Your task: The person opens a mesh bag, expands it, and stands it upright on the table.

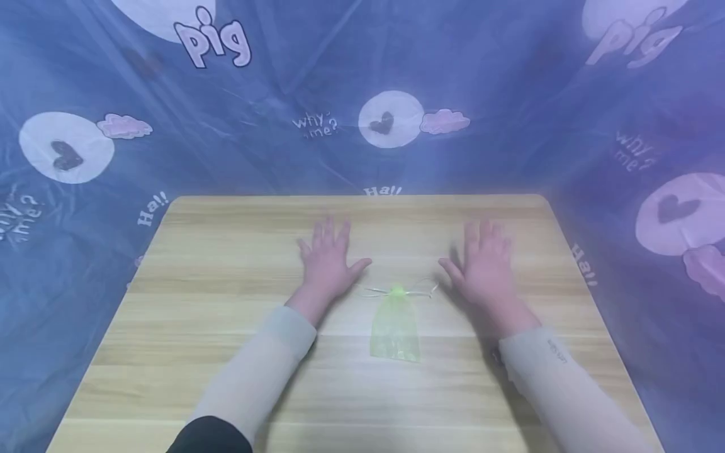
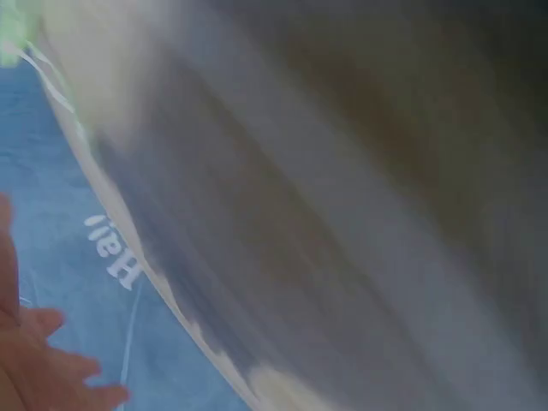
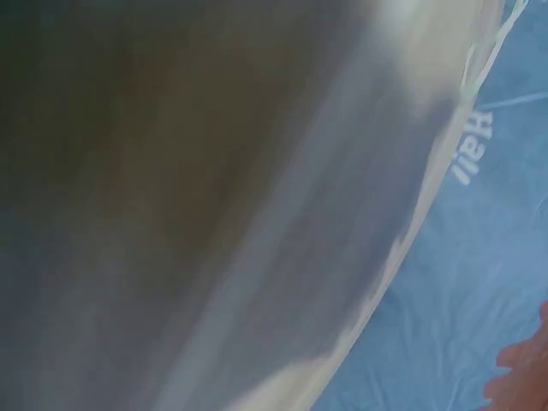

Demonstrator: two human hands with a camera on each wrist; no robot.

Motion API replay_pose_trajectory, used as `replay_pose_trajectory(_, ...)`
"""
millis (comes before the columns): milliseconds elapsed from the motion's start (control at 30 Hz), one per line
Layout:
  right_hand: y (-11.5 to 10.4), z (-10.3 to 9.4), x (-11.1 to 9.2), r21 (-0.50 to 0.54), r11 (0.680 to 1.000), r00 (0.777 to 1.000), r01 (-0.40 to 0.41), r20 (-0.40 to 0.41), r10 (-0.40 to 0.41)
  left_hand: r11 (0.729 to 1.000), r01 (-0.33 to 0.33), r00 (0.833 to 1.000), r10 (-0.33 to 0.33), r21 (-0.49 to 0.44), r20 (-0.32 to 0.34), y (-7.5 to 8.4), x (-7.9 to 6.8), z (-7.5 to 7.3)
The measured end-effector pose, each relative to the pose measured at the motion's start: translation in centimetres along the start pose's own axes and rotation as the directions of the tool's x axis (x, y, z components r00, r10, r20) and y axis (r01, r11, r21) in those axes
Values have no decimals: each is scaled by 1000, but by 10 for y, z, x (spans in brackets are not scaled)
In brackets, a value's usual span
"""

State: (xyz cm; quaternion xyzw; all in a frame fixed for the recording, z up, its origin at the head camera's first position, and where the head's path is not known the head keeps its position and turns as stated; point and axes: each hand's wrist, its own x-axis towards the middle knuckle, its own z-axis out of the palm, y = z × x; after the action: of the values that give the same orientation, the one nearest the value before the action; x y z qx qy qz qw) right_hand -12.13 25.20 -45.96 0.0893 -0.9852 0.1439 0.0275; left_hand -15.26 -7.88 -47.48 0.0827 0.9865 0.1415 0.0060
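Observation:
A small green see-through drawstring pouch (image 1: 395,327) lies between the two hands, its neck gathered toward the far side. White drawstrings (image 1: 420,293) stick out left and right of the neck. To its left is my left hand (image 1: 326,264), palm down with the fingers spread, holding nothing. My right hand (image 1: 486,270) is on the other side, likewise spread and without anything in it. Neither hand touches the pouch. In the left wrist view, part of the green pouch (image 2: 12,38) shows at the top corner. Whatever the pouch contains cannot be made out.
A wooden table (image 1: 187,302) with rounded far corners carries the pouch. Behind and beside it hangs a blue printed sheet (image 1: 272,157) with words, circles and clouds. Light sleeves (image 1: 255,365) cover both forearms, and a dark round shape (image 1: 211,437) sits at the lower left.

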Motion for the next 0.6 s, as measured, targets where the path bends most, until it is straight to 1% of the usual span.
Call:
replay_pose_trajectory(100,-6,6,-5,59,998,999,33,-14,-32,997,-15,999,18,-82,40,4,-5,4)
replay_pose_trajectory(200,-14,9,-7,115,991,997,73,-14,-72,987,0,997,11,-160,71,7,-7,3)
replay_pose_trajectory(333,-24,14,-12,174,979,993,103,38,-111,970,29,992,1,-243,125,12,-13,1)
replay_pose_trajectory(467,-33,17,-16,252,961,984,115,104,-144,948,17,985,38,-317,167,18,-19,-2)
replay_pose_trajectory(600,-40,22,-18,314,941,974,125,143,-177,911,5,977,83,-413,195,21,-24,-3)
